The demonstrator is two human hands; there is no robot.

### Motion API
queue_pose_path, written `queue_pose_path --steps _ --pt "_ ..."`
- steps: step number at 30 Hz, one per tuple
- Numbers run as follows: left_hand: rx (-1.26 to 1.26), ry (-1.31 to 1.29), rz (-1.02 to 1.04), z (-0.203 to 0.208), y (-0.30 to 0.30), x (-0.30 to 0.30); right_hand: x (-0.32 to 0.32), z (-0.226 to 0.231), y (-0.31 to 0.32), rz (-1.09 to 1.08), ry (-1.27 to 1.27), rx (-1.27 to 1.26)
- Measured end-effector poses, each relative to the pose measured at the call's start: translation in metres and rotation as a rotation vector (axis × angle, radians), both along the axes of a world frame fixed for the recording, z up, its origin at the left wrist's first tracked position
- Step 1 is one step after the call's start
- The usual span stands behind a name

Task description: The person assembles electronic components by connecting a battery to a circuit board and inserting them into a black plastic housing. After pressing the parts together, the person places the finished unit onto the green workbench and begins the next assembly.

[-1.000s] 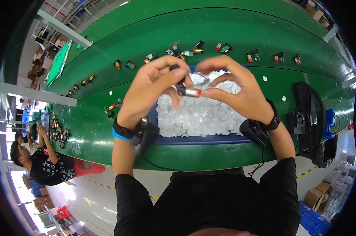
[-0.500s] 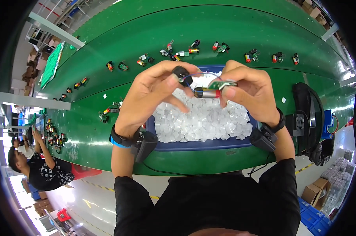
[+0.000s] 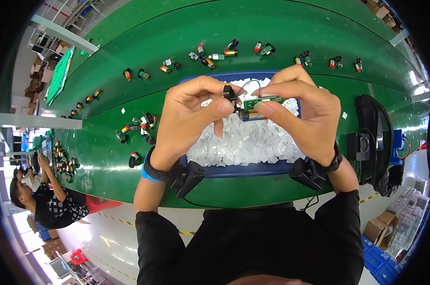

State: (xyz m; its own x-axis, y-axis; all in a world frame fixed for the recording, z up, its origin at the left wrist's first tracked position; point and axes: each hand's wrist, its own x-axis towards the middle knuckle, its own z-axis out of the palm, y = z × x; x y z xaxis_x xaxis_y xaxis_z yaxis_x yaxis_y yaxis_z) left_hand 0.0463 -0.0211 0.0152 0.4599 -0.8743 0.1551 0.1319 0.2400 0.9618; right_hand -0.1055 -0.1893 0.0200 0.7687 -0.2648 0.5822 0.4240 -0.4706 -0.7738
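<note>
Above the blue tray [image 3: 245, 171], my left hand [image 3: 184, 116] pinches a small black round part [image 3: 230, 92] between thumb and fingers. My right hand [image 3: 310, 109] grips a small green circuit board [image 3: 261, 101] by its right end. A dark cylindrical battery [image 3: 247, 115] lies just under the board, partly hidden by it and my right thumb. Thin wires arch from the black part to the board. Small white translucent square pieces [image 3: 238, 147] fill the tray below both hands.
Several battery-and-board assemblies [image 3: 210, 62] lie along the green surface beyond the tray. More of them [image 3: 141, 126] sit left of it. At right are a black bag [image 3: 374, 128] and a black box [image 3: 359, 146]. A co-worker [image 3: 53, 202] is at the far left.
The board has turned its green face into view and moved left, closer to the black part. The black part has turned edge-on. More assemblies show left of my left hand.
</note>
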Motion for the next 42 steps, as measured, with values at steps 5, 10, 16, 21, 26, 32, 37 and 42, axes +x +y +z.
queue_pose_path --steps 5,10,16,21,26,32,37,42 --pt "0.013 -0.008 0.001 0.000 0.000 -0.004 -0.004 0.002 0.005 0.016 0.040 0.076" --pt "0.014 -0.003 0.018 0.000 0.001 -0.007 -0.004 0.000 0.004 0.018 0.023 0.070" --pt "0.032 -0.069 0.053 0.001 0.000 -0.010 -0.005 0.000 0.004 0.023 0.042 0.114" --pt "0.150 0.098 0.043 0.012 -0.002 -0.009 0.003 0.000 -0.005 0.043 -0.165 -0.189" --pt "0.133 0.225 -0.021 0.014 0.002 -0.009 0.002 -0.004 0.005 -0.004 -0.034 0.145" --pt "0.016 0.168 -0.015 0.014 0.001 -0.012 -0.003 0.002 0.010 -0.021 0.048 0.284" --pt "0.001 0.100 -0.021 0.010 0.003 -0.012 -0.006 -0.002 0.008 0.030 0.023 0.141" --pt "0.003 0.138 0.005 0.006 0.002 -0.010 -0.001 -0.005 0.007 0.017 -0.039 0.119"
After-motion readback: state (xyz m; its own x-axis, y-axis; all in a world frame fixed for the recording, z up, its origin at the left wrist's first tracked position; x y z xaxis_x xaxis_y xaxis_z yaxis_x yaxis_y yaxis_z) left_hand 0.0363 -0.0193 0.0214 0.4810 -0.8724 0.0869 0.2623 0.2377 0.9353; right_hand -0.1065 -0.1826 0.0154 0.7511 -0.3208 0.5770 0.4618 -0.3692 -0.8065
